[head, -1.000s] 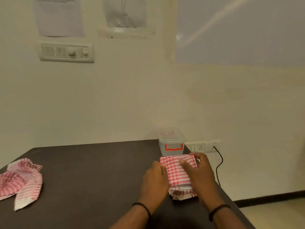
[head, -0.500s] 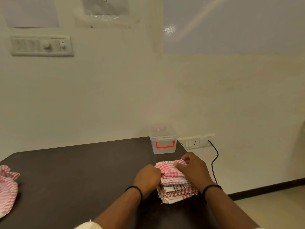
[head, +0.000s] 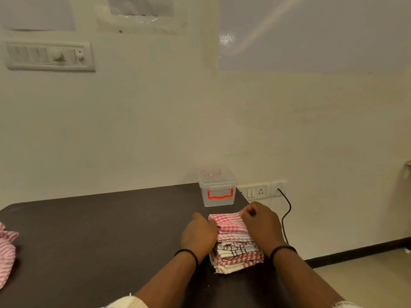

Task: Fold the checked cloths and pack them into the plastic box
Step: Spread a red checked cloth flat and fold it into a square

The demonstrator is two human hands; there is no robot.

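A stack of folded checked cloths [head: 235, 252], mostly red-and-white with one brown-checked layer, sits near the right edge of the dark table [head: 100, 230]. My left hand [head: 199, 236] presses against the stack's left side with curled fingers. My right hand [head: 262, 225] clasps the right side and pinches the top red cloth at its far corner. The clear plastic box [head: 218, 190], lid on and with a red handle, stands just beyond the stack at the table's far right corner.
Unfolded red checked cloths [head: 6, 252] lie at the table's left edge. A wall socket [head: 258, 192] with a black cable [head: 287, 216] plugged in hangs right of the box. The table's right edge runs just beside the stack.
The top cloth went from being pressed flat to being gripped along with the stack; my hands moved to the stack's sides. The camera view shifted right, so the loose cloths slid toward the left edge.
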